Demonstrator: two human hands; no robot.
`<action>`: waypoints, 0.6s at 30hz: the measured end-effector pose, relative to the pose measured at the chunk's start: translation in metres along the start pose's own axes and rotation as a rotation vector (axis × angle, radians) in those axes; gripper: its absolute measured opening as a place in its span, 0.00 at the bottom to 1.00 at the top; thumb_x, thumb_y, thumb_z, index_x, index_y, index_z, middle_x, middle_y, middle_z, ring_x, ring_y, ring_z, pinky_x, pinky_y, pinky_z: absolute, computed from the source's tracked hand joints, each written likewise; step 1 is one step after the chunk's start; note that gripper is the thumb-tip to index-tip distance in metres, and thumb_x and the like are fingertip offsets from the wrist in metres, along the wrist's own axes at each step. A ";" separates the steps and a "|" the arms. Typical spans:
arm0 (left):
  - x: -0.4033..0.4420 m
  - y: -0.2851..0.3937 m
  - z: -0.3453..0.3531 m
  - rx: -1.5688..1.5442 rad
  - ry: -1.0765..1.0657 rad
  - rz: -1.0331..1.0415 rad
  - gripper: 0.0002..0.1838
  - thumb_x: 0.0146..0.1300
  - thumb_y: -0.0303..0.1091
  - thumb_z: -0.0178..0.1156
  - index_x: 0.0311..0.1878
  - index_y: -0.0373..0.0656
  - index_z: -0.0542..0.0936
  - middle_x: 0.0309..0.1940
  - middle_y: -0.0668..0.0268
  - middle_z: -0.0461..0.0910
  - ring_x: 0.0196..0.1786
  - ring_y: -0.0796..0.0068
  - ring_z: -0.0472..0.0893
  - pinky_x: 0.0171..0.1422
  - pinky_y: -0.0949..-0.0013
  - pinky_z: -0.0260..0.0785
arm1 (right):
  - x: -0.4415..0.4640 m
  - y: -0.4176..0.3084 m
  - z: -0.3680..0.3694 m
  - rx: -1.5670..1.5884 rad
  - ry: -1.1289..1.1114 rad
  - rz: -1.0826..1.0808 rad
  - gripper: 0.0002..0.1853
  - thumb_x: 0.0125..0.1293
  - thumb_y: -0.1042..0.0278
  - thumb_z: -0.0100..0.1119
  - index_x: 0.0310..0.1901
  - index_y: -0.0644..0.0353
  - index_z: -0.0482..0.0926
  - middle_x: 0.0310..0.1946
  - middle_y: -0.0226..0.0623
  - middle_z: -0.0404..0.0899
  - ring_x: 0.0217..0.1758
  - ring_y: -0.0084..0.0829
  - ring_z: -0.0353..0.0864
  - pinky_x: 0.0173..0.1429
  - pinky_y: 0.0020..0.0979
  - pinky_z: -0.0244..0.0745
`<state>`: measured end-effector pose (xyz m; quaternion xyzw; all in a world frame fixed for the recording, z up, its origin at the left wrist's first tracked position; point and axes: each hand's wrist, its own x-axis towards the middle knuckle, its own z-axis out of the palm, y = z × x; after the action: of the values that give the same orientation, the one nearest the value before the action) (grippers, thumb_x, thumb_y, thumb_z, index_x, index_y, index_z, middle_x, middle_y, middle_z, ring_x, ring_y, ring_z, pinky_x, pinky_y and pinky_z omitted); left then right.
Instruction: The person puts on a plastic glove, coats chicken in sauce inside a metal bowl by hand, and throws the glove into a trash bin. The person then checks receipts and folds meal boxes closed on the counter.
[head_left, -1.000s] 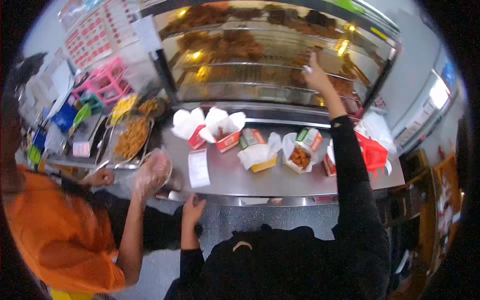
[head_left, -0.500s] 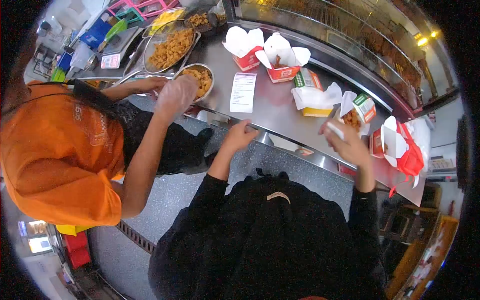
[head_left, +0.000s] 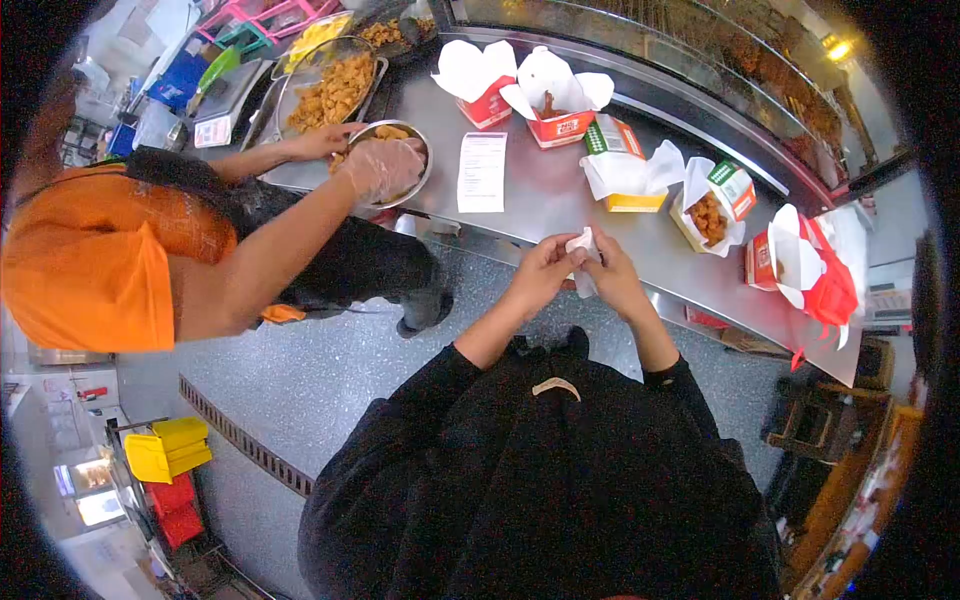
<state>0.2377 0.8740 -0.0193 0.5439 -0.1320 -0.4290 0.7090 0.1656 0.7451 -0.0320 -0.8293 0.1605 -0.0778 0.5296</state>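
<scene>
In front of my chest, at the counter's near edge, my left hand and my right hand are together. Both are closed on a small crumpled white tissue, which looks thin; its exact material is hard to make out. Beyond my hands, a yellow-based carton with a green and orange lid stands lined with white paper. To its right, another lined carton holds browned fried pieces. A printed receipt lies flat on the counter, left of my hands.
At left, a co-worker in orange has a gloved hand in a metal bowl of fried pieces. Open red cartons stand at the back; a red bag sits at the right end. A glass cabinet borders the steel counter.
My right hand has moved left, away from the cartons, with the white tissue. My left hand has come right to meet it and now grips the tissue too. The co-worker's gloved hand has shifted within the bowl.
</scene>
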 end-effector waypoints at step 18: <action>-0.008 -0.007 0.045 -0.318 -0.067 -0.186 0.11 0.60 0.30 0.48 0.45 0.39 0.71 0.35 0.64 0.76 0.32 0.77 0.75 0.31 0.75 0.67 | 0.029 -0.070 -0.019 0.043 0.909 -0.435 0.21 0.58 0.73 0.52 0.53 0.66 0.64 0.44 0.40 0.69 0.42 0.26 0.70 0.46 0.27 0.65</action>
<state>0.2003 0.8499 -0.0066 0.4204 -0.0351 -0.5261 0.7384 0.1998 0.7461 0.0384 -0.7147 0.1966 -0.5429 0.3946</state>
